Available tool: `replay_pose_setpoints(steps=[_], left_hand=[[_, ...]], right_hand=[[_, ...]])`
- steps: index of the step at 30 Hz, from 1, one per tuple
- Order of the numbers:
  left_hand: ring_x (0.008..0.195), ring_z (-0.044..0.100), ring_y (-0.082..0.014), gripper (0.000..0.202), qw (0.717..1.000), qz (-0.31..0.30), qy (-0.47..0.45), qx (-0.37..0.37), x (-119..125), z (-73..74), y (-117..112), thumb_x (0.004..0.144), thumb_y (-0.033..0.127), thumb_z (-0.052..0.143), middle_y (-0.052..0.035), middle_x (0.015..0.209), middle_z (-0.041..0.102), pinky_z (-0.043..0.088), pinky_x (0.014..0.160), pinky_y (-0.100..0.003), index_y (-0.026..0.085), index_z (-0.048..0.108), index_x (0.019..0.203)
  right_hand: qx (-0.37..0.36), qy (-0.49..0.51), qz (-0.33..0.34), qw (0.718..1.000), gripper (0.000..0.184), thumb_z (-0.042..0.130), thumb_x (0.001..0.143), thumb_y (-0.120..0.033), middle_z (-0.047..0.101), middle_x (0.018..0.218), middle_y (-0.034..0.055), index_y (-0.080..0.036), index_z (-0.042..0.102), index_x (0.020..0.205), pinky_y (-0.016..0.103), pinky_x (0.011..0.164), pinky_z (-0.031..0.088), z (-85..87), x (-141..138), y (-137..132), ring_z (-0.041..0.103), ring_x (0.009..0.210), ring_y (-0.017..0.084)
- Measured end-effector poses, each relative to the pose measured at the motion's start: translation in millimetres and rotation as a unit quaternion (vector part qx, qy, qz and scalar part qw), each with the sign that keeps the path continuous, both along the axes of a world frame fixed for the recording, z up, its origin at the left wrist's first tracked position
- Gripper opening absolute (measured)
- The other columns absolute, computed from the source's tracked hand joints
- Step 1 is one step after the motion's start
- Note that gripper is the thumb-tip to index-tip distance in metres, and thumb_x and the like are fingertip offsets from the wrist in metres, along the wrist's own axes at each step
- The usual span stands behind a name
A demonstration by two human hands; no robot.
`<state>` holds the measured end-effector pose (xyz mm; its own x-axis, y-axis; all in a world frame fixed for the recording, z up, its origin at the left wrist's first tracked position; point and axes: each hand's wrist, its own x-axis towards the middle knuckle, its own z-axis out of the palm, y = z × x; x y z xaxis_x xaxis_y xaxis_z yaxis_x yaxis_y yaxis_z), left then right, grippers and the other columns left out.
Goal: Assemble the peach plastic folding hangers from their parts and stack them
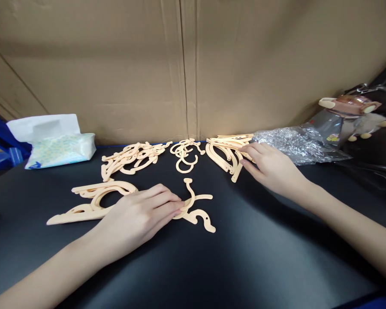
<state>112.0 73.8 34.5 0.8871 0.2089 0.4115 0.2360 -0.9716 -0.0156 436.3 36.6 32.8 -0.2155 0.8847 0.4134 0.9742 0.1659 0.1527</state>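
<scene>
On the black table my left hand (144, 210) pinches a beige plastic hanger hook piece (189, 201), whose curved arms stick out past the fingertips; the gripped part is hidden. Just left of that hand, partly behind it, lie folded beige hangers (93, 195). Farther right my right hand (270, 167) reaches onto a pile of long curved hanger arms (223, 159). Its thumb and fingers close around the right end of one arm there. Between the two hands, farther back, sits a small heap of hanger hooks (186, 156).
Another pile of beige hanger parts (135, 156) lies at the back left. A tissue pack (61, 148) stands beyond it. Crumpled clear plastic bags (296, 143) and a bag with a plush figure (350, 107) are at right. A cardboard wall (131, 77) rises behind.
</scene>
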Motion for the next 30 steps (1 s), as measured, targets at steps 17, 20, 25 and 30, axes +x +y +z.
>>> replay_pose_setpoints(steps=[17,20,25,30], left_hand=[[0.089,0.064,-0.0178,0.024,1.000,-0.011,0.008,0.010,0,2.4,-4,0.099,0.018,0.043,-0.0050,0.099,0.070,0.052,0.071,-0.028,0.017,0.067,0.104],[0.091,0.065,-0.0180,0.026,1.000,-0.004,0.004,0.013,-1,3.4,-4,0.099,0.020,0.043,-0.0052,0.101,0.070,0.053,0.072,-0.028,0.017,0.068,0.104],[0.106,0.065,-0.0226,0.030,0.999,0.011,0.029,0.025,-2,1.1,-2,0.100,0.026,0.043,-0.0060,0.116,0.070,0.053,0.089,-0.036,0.018,0.067,0.116],[0.099,0.067,-0.0224,0.030,0.999,0.010,0.050,-0.002,-3,-2.1,-2,0.100,0.030,0.043,-0.0047,0.114,0.071,0.055,0.081,-0.037,0.019,0.065,0.117]], right_hand=[[0.024,-0.041,-0.047,0.998,0.035,0.037,0.094,-0.018,0.065,0.111,0.0159,-0.009,0.063,0.117,0.045,0.088,0.044,-21.5,43,37,0.058,0.103,0.032],[0.022,-0.041,-0.044,0.998,0.034,0.040,0.092,-0.015,0.066,0.104,0.0152,-0.010,0.065,0.114,0.045,0.085,0.045,-20.3,44,36,0.059,0.099,0.031],[0.036,-0.020,-0.053,0.998,0.031,0.040,0.096,-0.018,0.064,0.107,0.0119,-0.015,0.066,0.112,0.035,0.067,0.050,-8.7,40,27,0.063,0.094,0.026],[0.105,0.066,-0.011,0.992,0.026,0.043,0.098,-0.019,0.066,0.110,0.0097,-0.015,0.064,0.113,0.033,0.066,0.050,6.2,13,8,0.065,0.093,0.025]])
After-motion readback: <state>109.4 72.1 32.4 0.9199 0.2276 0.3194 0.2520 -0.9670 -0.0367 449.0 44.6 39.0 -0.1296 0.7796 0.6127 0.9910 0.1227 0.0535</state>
